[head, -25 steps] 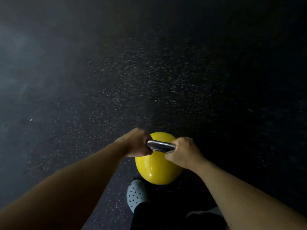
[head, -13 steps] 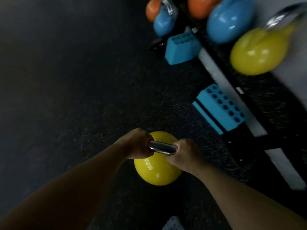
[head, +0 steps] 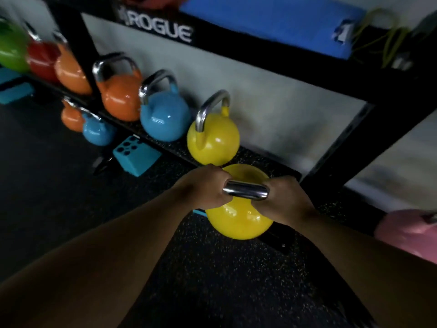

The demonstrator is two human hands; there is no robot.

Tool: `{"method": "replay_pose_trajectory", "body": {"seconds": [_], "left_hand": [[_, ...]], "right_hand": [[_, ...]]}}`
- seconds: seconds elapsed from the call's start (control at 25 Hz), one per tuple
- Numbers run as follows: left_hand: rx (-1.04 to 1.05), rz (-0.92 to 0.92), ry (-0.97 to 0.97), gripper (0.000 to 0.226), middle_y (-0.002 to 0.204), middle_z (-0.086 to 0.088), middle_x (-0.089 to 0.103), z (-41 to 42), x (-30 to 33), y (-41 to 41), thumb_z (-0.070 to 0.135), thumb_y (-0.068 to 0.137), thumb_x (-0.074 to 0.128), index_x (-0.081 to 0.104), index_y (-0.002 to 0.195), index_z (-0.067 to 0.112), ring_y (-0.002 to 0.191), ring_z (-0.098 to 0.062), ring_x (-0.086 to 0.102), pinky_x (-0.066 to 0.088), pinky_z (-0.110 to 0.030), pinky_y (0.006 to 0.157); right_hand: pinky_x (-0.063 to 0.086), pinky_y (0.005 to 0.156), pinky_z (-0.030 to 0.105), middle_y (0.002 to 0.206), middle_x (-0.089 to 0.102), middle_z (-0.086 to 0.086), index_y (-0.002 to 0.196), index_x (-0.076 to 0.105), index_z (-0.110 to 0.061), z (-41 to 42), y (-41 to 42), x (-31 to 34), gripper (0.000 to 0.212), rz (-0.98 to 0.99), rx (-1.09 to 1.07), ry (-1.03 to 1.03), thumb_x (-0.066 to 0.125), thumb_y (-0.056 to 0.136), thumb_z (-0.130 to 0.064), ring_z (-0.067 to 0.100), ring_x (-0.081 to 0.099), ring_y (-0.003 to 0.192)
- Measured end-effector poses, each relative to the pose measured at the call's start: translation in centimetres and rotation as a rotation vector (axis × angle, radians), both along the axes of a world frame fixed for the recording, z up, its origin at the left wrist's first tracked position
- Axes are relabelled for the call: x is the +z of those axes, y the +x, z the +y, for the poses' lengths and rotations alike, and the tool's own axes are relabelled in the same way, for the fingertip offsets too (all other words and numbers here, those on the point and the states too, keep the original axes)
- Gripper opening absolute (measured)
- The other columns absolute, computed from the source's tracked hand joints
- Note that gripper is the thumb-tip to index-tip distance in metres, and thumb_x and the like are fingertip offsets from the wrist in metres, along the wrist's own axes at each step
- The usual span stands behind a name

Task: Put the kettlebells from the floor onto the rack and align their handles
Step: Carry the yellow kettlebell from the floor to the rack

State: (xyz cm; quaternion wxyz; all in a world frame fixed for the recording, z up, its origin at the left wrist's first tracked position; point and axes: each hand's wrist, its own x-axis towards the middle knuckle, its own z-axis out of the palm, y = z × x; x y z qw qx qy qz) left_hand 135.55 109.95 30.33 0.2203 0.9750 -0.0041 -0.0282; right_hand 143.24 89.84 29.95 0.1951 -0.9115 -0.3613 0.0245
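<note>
I hold a yellow kettlebell [head: 238, 221] by its steel handle, my left hand [head: 203, 188] on one end and my right hand [head: 283, 197] on the other. It hangs just in front of the black rack [head: 331, 74], at the front edge of the low shelf. On that shelf stand another yellow kettlebell [head: 212, 140], a blue one [head: 164, 119] and an orange one [head: 120, 95]. Further left are more orange, red and green ones, blurred.
On the floor left of the rack sit a small blue kettlebell [head: 98, 133] and a small orange one [head: 71, 117]. A teal foam block [head: 134, 157] lies by the rack's foot. A pink kettlebell [head: 409, 233] is at right. A blue mat [head: 272, 22] lies on the upper shelf.
My view swung from bare floor up to the rack. The yellow kettlebell in both hands came from the open floor to the rack's low shelf.
</note>
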Motion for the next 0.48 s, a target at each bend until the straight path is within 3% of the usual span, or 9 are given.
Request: {"method": "replay_pose_trajectory", "body": {"seconds": [0.12, 0.24, 0.32, 0.4, 0.48], "left_hand": [[-0.105, -0.013, 0.026, 0.028, 0.070, -0.001, 0.066, 0.4, 1.8, 6.4, 0.033, 0.070, 0.067, 0.042, 0.056, 0.033, 0.070, -0.024, 0.065, 0.050, -0.033, 0.056], [-0.163, -0.017, 0.063, 0.018, 0.061, 0.007, 0.052, -0.2, 1.1, 10.8, 0.032, 0.072, 0.065, 0.050, 0.062, 0.031, 0.071, -0.022, 0.064, 0.039, -0.028, 0.051], [-0.189, -0.013, 0.082, 0.005, 0.070, 0.004, 0.061, -0.7, -0.2, 13.0, 0.029, 0.075, 0.066, 0.063, 0.075, 0.026, 0.076, -0.024, 0.065, 0.035, -0.027, 0.051], [-0.209, -0.045, 0.082, 0.013, 0.086, -0.004, 0.072, -1.0, -1.2, 14.8, 0.026, 0.076, 0.069, 0.070, 0.088, 0.021, 0.083, -0.027, 0.067, 0.042, -0.030, 0.058], [-0.201, -0.071, 0.052, 0.017, 0.089, -0.006, 0.074, -0.8, -1.6, 16.2, 0.024, 0.076, 0.072, 0.072, 0.093, 0.020, 0.083, -0.027, 0.068, 0.044, -0.030, 0.061]], "right_hand": [[0.051, 0.054, 0.037, 0.065, 0.070, 0.018, 0.069, 0.072, -0.008, 0.1, 3.6, 0.5, 0.016, -0.130, -0.119, 0.034, 0.077, 0.064, -0.022, 0.040, 0.067, 0.065], [0.052, 0.065, 0.038, 0.079, 0.073, 0.020, 0.084, 0.075, -0.010, -0.5, 6.7, -0.2, 0.018, -0.101, -0.213, 0.017, 0.074, 0.072, -0.023, 0.041, 0.068, 0.081], [0.050, 0.067, 0.036, 0.084, 0.073, 0.019, 0.090, 0.074, -0.011, -0.9, 7.8, -1.2, 0.019, -0.006, -0.246, 0.015, 0.070, 0.076, -0.022, 0.039, 0.067, 0.085], [0.048, 0.068, 0.032, 0.089, 0.073, 0.019, 0.095, 0.074, -0.010, -0.7, 8.7, -2.1, 0.021, 0.046, -0.291, 0.051, 0.068, 0.079, -0.021, 0.037, 0.067, 0.088], [0.047, 0.069, 0.031, 0.090, 0.074, 0.019, 0.095, 0.074, -0.010, -0.4, 9.9, -2.4, 0.021, 0.038, -0.336, 0.071, 0.067, 0.079, -0.021, 0.037, 0.067, 0.089]]}}
